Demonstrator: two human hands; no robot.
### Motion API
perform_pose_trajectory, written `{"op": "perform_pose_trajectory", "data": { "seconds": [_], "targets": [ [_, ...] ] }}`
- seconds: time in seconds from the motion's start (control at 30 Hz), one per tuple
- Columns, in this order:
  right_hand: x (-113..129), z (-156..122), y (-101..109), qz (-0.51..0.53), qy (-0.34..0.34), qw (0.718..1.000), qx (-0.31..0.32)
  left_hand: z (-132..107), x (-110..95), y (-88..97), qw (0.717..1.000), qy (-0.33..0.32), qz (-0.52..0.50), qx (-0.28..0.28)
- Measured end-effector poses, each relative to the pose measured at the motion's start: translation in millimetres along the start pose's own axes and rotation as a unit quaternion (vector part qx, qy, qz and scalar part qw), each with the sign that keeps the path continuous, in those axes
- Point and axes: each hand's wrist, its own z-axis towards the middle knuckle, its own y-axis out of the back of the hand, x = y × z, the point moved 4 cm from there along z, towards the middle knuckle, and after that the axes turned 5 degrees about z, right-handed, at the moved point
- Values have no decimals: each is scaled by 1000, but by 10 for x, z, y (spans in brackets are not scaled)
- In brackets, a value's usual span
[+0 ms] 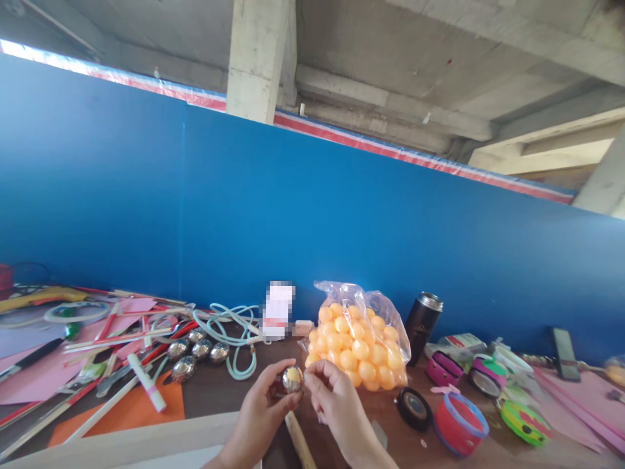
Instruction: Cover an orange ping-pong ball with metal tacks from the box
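My left hand (pixel 267 398) is closed around a small ball (pixel 291 378) wrapped in shiny silver foil, with a pale orange patch showing on its front. Pinched together, the fingers of my right hand (pixel 333 394) touch the ball's right edge; what lies between them is hidden. Just behind the hands stands a clear plastic bag of orange ping-pong balls (pixel 359 348). Several shiny silver balls (pixel 201 350) rest in a cluster to the left. Below the hands lies a wooden stick (pixel 299 440).
Paper sheets, sticks and a white marker (pixel 146 383) clutter the left side, beside a pale blue cord (pixel 234 332). At right are a black flask (pixel 426 326), a roll of black tape (pixel 414 409), a red pot (pixel 460 423) and small pouches. A blue partition (pixel 312 221) rises behind.
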Motion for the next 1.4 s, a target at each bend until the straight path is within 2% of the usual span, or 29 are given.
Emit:
{"op": "perform_pose_trajectory", "data": {
  "seconds": [0.13,0.33,0.63,0.87,1.4],
  "targets": [
    [-42,-1,-11,165,-75,982,45,-4,13,7,1000,-10,21,8],
    [-86,-5,7,222,-126,966,37,-23,-31,-5,998,-18,53,6],
    [-115,-7,31,206,-145,967,29,-29,-45,-6,995,-42,91,-7],
    [-147,12,42,204,-161,965,32,-16,-11,2,993,-55,105,9],
    [-151,2,22,194,-159,968,33,-27,-50,14,988,-71,134,-3]
  ]
}}
